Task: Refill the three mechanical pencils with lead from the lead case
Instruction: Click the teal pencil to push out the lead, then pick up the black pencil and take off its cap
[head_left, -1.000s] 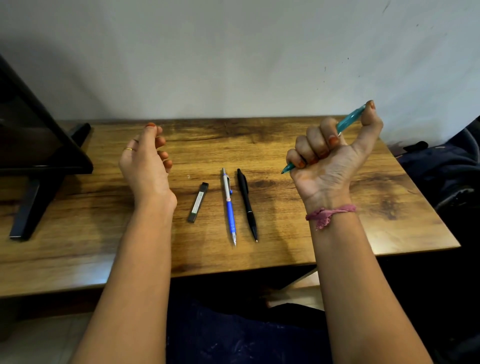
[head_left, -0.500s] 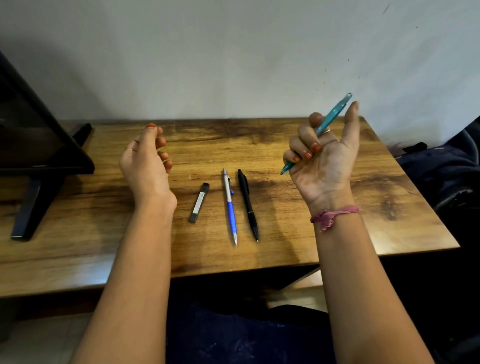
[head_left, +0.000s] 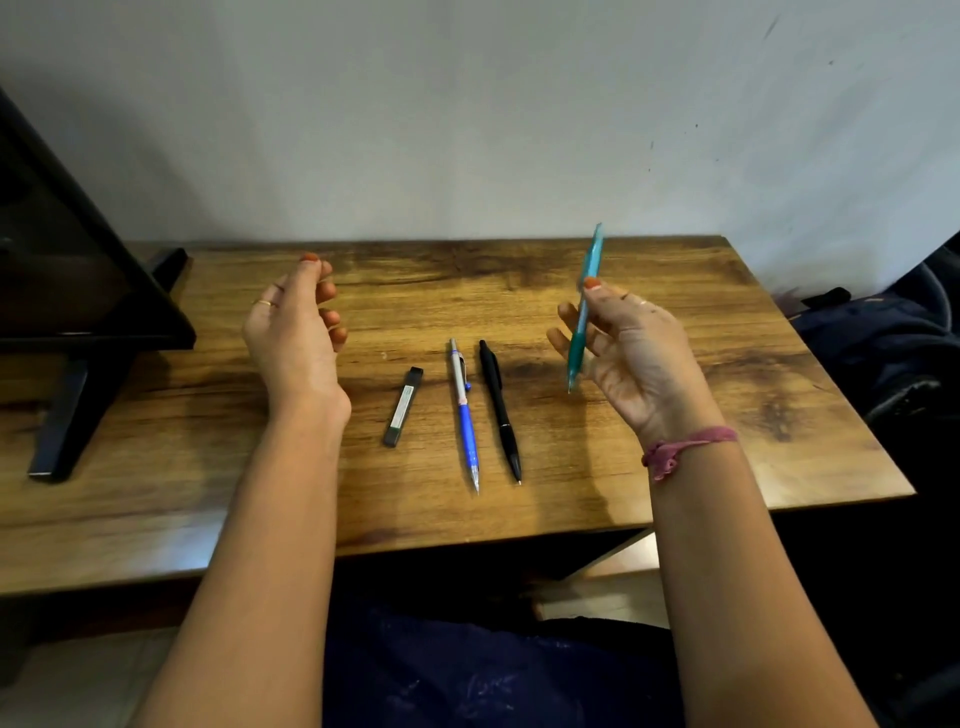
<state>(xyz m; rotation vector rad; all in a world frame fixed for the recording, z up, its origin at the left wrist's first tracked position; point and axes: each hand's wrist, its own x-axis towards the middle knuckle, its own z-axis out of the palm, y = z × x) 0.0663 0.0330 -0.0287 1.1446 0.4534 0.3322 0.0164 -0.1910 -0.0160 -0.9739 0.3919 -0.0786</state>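
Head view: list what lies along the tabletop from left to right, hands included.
Black stand → left hand → lead case → blue mechanical pencil → black mechanical pencil → teal mechanical pencil, held in the right hand.

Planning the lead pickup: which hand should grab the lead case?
Left, probably. The left hand hangs free above the table, and the lead case lies just to its right. The right hand already holds the teal pencil.
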